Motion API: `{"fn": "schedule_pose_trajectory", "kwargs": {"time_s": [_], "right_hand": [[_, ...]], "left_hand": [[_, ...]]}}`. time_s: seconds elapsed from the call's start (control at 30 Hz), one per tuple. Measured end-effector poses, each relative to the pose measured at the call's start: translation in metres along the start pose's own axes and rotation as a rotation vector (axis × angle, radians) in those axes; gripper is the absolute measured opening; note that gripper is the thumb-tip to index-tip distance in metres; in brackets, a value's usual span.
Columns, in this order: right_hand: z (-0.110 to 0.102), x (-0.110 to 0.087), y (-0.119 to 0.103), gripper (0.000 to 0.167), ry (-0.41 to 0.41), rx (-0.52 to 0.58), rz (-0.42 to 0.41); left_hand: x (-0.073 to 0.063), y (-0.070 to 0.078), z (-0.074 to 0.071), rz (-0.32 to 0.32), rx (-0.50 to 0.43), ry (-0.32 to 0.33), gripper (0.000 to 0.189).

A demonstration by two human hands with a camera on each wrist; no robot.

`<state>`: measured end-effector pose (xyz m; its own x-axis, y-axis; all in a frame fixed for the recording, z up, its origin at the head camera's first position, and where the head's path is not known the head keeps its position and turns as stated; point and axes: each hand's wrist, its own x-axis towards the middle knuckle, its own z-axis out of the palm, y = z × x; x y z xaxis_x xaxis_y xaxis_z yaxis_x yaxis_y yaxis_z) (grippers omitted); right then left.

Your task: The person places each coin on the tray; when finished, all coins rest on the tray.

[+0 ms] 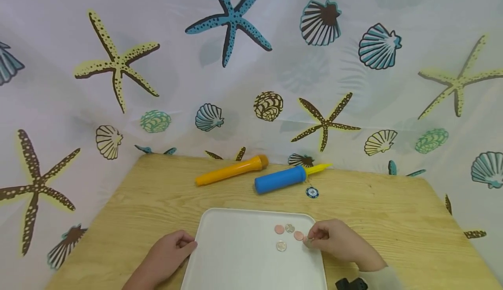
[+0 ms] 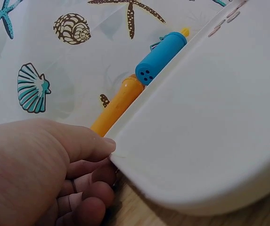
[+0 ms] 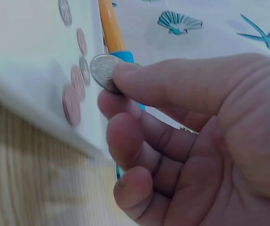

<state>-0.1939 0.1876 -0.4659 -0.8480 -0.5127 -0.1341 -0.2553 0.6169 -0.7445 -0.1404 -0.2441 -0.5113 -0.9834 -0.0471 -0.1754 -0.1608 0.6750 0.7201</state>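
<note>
Only the right wrist view shows the right hand (image 3: 191, 141) pinching a silver coin (image 3: 104, 71); the left hand (image 1: 169, 255), fingers curled, touches the tray (image 1: 235, 255).

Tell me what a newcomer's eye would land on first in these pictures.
First, the white tray at the near edge of the wooden table, with a few coins lying on its right part. The right hand pinches a silver coin at the tray's right edge, while the left hand touches its left edge. Behind the tray lie an orange pump and a blue pump, against a starfish-and-shell curtain.
</note>
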Motion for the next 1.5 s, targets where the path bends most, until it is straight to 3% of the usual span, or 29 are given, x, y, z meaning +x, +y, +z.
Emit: {"fn": "schedule_pose_trajectory", "kwargs": {"time_s": [0.23, 0.63, 1.1, 1.5], "right_hand": [[0.014, 0.012, -0.01, 0.008, -0.059, 0.017, 0.017], [0.023, 0.022, -0.02, 0.011, -0.02, -0.09, 0.122], [0.029, 0.023, -0.024, 0.011, 0.007, -0.148, 0.114], [0.024, 0.021, -0.022, 0.01, -0.003, -0.157, 0.033]], "left_hand": [[0.0, 0.004, 0.001, -0.011, 0.015, -0.004, 0.016], [0.003, 0.001, 0.0, -0.005, -0.013, 0.002, 0.016], [0.001, 0.0, -0.001, -0.001, -0.019, 0.006, 0.016], [0.002, 0.002, -0.002, 0.004, -0.011, 0.005, 0.017]]}}
